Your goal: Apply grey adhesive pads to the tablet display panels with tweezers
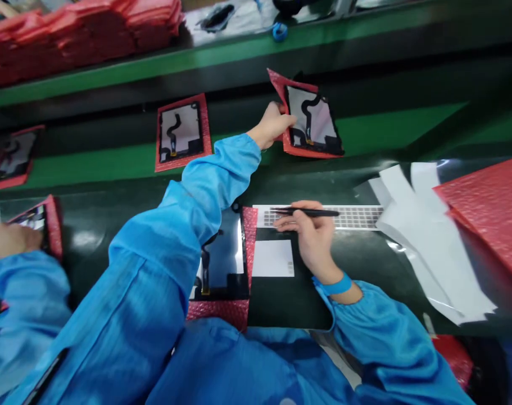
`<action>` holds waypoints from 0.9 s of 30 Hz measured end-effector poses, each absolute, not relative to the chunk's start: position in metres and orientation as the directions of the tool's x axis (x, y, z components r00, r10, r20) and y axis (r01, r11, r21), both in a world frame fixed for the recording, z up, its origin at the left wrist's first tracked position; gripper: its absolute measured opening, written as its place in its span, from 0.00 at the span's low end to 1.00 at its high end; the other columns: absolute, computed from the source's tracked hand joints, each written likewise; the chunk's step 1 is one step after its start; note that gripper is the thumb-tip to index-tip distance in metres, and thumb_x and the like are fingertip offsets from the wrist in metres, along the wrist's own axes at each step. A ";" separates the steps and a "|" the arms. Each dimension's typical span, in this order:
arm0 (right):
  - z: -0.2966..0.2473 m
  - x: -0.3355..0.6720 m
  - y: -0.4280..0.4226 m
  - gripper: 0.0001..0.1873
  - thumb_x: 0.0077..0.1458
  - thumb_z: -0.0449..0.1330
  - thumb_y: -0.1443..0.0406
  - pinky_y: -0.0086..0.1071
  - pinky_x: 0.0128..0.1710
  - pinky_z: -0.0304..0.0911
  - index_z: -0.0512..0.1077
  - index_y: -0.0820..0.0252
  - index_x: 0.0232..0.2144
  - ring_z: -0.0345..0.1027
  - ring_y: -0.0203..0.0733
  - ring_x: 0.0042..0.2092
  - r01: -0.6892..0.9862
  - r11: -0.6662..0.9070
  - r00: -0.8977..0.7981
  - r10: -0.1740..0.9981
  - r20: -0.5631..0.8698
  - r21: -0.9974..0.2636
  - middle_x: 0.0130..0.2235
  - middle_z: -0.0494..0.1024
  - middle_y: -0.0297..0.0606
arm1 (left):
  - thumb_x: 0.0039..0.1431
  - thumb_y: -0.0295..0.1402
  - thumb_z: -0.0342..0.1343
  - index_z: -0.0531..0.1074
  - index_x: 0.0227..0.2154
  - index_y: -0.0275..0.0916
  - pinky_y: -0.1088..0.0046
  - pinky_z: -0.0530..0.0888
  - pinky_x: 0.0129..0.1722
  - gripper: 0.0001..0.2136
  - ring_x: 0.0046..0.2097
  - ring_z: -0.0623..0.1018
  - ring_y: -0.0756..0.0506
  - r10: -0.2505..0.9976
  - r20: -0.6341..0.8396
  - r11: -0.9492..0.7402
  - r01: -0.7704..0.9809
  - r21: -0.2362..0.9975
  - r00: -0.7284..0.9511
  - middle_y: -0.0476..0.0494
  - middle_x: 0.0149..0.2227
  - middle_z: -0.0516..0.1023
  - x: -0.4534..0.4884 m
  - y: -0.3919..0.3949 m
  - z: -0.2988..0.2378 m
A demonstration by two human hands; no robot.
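My left hand reaches out over the green belt and grips the near-left edge of a display panel together with the red bubble-wrap sheet under it. The panel is tilted, with a black flex cable on its back. In my right hand, black tweezers lie above a white strip of small grey stickers. Partly hidden by my left arm, another display panel rests on red bubble wrap before me. A small white card sits right of it.
More panels on red wrap, one of them a display panel, lie on the green belt. White paper strips and red bubble wrap are at right. A red bag stack fills the shelf. A co-worker's hand works at left.
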State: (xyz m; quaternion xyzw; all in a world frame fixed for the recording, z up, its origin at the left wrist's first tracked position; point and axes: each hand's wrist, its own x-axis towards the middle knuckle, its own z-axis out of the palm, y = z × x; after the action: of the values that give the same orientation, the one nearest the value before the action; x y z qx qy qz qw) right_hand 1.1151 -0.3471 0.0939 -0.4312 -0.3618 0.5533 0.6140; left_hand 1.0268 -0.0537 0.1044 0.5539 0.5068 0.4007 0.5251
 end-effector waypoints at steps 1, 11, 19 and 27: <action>0.096 1.118 -0.346 0.14 0.64 0.72 0.55 0.29 0.28 0.81 0.75 0.53 0.44 0.87 0.41 0.30 -0.374 0.040 0.150 0.989 -0.018 -0.927 0.30 0.85 0.29 | 0.67 0.19 0.62 0.68 0.64 0.29 0.55 0.80 0.58 0.24 0.58 0.85 0.34 0.989 -0.095 0.078 0.136 0.988 0.117 0.34 0.53 0.82 1.010 -0.061 0.107; 0.127 1.133 -0.347 0.08 0.64 0.74 0.55 0.33 0.25 0.83 0.84 0.49 0.42 0.87 0.43 0.30 -0.379 0.238 0.234 0.960 0.156 -0.894 0.35 0.90 0.34 | 0.48 0.29 0.73 0.67 0.69 0.44 0.58 0.86 0.56 0.42 0.60 0.86 0.33 0.994 -0.088 0.090 -0.027 0.996 0.061 0.39 0.58 0.85 0.788 -0.294 0.146; 0.109 1.152 -0.366 0.03 0.67 0.74 0.58 0.33 0.32 0.86 0.86 0.47 0.42 0.89 0.43 0.36 -0.074 0.146 0.174 0.976 0.131 -0.987 0.38 0.90 0.33 | 0.60 0.46 0.77 0.37 0.83 0.55 0.58 0.90 0.34 0.61 0.39 0.90 0.36 0.924 -0.370 0.365 0.071 0.928 0.099 0.40 0.51 0.88 0.747 -0.441 0.112; 0.099 1.157 -0.349 0.11 0.63 0.77 0.59 0.33 0.40 0.87 0.84 0.56 0.43 0.90 0.43 0.39 0.138 0.108 0.056 0.992 0.117 -0.984 0.38 0.90 0.35 | 0.66 0.49 0.68 0.63 0.77 0.51 0.51 0.85 0.37 0.39 0.36 0.85 0.35 0.999 0.050 -0.020 0.876 0.481 -0.005 0.44 0.41 0.84 0.748 -0.428 0.146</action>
State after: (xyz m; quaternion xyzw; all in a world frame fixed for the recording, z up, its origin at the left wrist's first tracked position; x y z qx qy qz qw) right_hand 1.1566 -0.3491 0.0986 -0.5192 -0.5439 0.4197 0.5083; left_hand 0.7479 -0.4278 0.1458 0.6875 0.6819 0.1934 0.1581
